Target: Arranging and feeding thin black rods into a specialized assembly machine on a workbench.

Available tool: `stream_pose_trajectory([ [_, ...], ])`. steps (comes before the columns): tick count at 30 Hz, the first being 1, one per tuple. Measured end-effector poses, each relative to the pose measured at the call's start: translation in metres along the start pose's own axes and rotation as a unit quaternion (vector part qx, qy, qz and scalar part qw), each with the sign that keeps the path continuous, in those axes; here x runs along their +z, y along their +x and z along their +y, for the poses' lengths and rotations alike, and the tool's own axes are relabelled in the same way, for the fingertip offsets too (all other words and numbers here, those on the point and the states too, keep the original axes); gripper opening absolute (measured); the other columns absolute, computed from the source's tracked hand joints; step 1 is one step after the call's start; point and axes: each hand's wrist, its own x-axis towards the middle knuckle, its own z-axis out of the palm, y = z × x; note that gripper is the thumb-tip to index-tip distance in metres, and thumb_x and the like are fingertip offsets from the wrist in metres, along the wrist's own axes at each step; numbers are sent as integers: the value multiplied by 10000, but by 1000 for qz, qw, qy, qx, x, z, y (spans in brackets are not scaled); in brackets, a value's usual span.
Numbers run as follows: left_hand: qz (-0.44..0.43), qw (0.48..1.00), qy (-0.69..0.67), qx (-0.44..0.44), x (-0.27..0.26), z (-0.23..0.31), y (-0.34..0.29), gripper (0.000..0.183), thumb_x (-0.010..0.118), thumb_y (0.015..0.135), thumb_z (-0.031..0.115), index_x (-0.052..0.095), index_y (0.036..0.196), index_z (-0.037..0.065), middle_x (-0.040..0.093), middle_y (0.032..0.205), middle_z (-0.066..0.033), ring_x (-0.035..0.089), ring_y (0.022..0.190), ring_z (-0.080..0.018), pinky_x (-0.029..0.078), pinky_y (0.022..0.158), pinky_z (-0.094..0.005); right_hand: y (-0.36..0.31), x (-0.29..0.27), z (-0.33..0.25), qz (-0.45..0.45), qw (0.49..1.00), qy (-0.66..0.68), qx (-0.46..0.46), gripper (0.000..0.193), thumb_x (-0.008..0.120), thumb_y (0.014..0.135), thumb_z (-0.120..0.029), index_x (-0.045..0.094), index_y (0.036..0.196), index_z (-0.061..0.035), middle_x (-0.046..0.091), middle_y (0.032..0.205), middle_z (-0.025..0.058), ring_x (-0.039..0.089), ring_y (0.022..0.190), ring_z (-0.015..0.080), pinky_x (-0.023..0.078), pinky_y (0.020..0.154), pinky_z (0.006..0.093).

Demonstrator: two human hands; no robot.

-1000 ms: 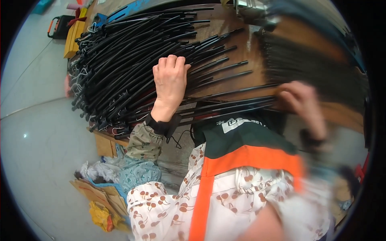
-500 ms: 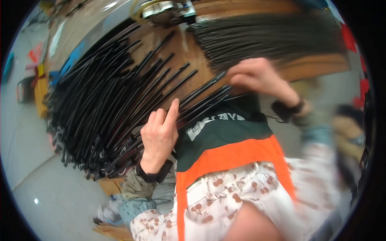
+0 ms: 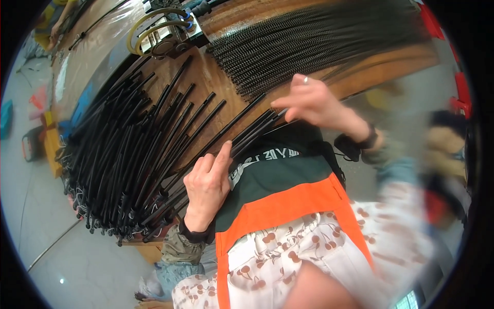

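Observation:
My left hand [image 3: 207, 183] is closed over a few slim black rods [image 3: 247, 135], its index finger stretched along them. The rods slant up to the right across my dark green and orange apron [image 3: 278, 177]. By their upper ends, my right hand [image 3: 315, 105] has thumb and forefinger bent in a pinch; whatever is between the fingertips is too small to make out. One rod [image 3: 242, 116] lies a little apart, its tip free of the right hand. To the left, a big heap of similar black rods [image 3: 118, 154] fans out over the table, with small fittings at the lower ends.
A metal device with yellowish hoses [image 3: 167, 38] stands at the far side of the wooden table [image 3: 406, 67]. Right of it lie many long, dark, coil-textured strands [image 3: 288, 44]. At the far left are a person's arm [image 3: 59, 28] and a yellow object [image 3: 50, 136].
My right hand has shifted slightly left and away from the tip of the separate rod. The left hand stays on the rods. The whole view has tilted a little.

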Motion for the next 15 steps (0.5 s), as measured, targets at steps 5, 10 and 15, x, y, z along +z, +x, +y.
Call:
stream_pose_trajectory([
  [5,22,999,39,18,18,2,9,384,722,778,137,681,1158,175,563,943,-23,560,925,-241,427,787,-391,2,7,7,1,976,-118,-185,393,706,745,-68,691,1137,-43,664,998,89,575,985,323,477,881,442],
  [10,34,999,-4,-27,47,2,23,490,729,747,167,634,1227,147,546,1232,-92,496,1169,-304,338,923,-476,2,11,3,13,973,-175,-151,445,660,711,44,659,1155,17,649,1062,146,581,1070,357,485,890,460],
  [15,52,996,-60,-37,58,-4,19,430,703,803,139,628,1225,108,574,1078,-89,525,1029,-288,371,870,-437,14,12,-2,12,968,-229,-99,327,715,731,44,686,1046,-38,619,948,114,584,944,312,491,788,443],
])
